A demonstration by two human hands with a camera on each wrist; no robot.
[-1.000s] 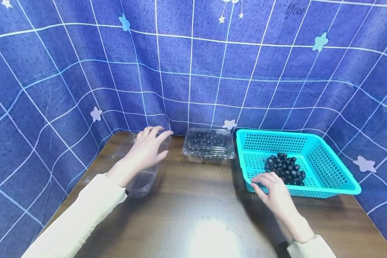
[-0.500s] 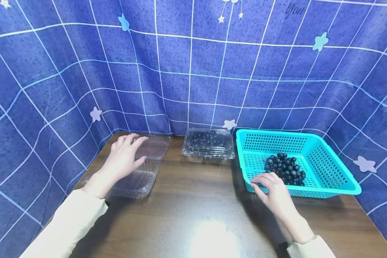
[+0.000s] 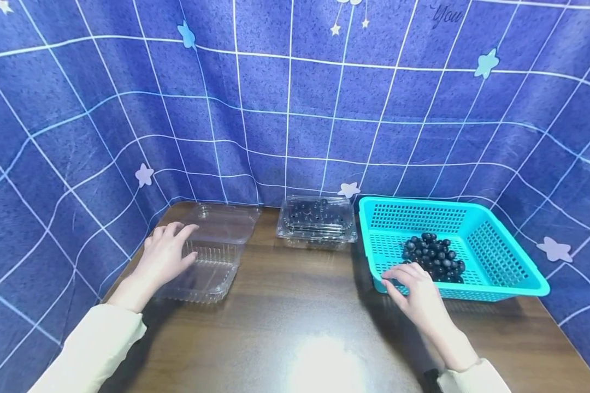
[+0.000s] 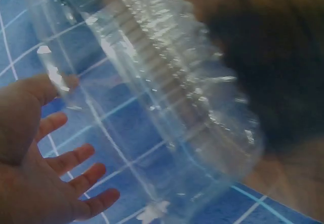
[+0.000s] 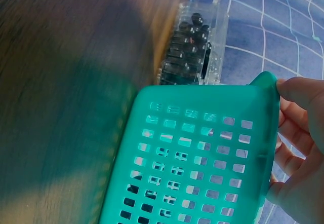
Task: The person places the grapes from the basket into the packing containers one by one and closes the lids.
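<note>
Empty clear clamshell lies open at table's left rear, lid flat, ready for loading. Left hand, fingers straight, steadies its left edge. Right hand curls fingers over teal basket's near rim, holding it put; blueberries heaped inside. Filled clamshell between.

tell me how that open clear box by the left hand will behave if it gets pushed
The clear box looks thin and empty, so probably very light and apt to slide on the smooth table. Its ribbed walls likely flex, and the open lid may flop.
</note>
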